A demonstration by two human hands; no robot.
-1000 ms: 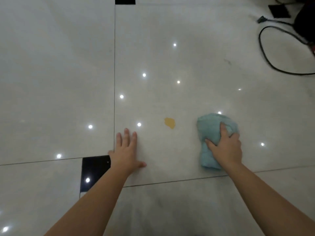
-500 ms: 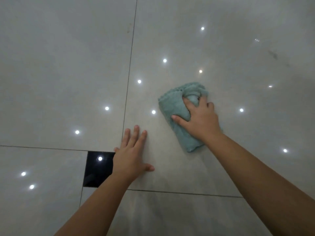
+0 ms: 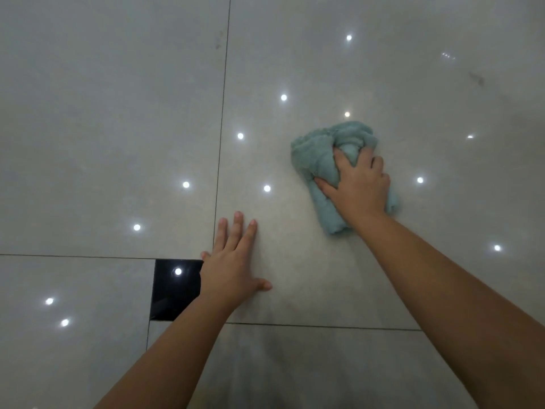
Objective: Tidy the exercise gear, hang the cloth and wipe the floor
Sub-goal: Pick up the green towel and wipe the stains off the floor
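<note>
A bunched teal cloth (image 3: pixel 312 160) lies on the glossy pale floor tile (image 3: pixel 324 276), right of centre. My right hand (image 3: pixel 358 184) presses down on it, fingers curled into its folds. My left hand (image 3: pixel 233 261) rests flat on the same tile, fingers spread, nothing in it, below and to the left of the cloth. The yellowish spot seen earlier is not visible; the cloth covers that area.
A small black inset tile (image 3: pixel 174 290) sits just left of my left wrist. Dark grout lines cross the floor. A faint dark smudge (image 3: pixel 476 78) marks the tile at the upper right. Ceiling lights reflect as white dots.
My right hand slid the cloth left over the yellowish spot, then slightly back right. The view shifted, so the black cable at the upper right left the frame. My left hand stayed planted.
</note>
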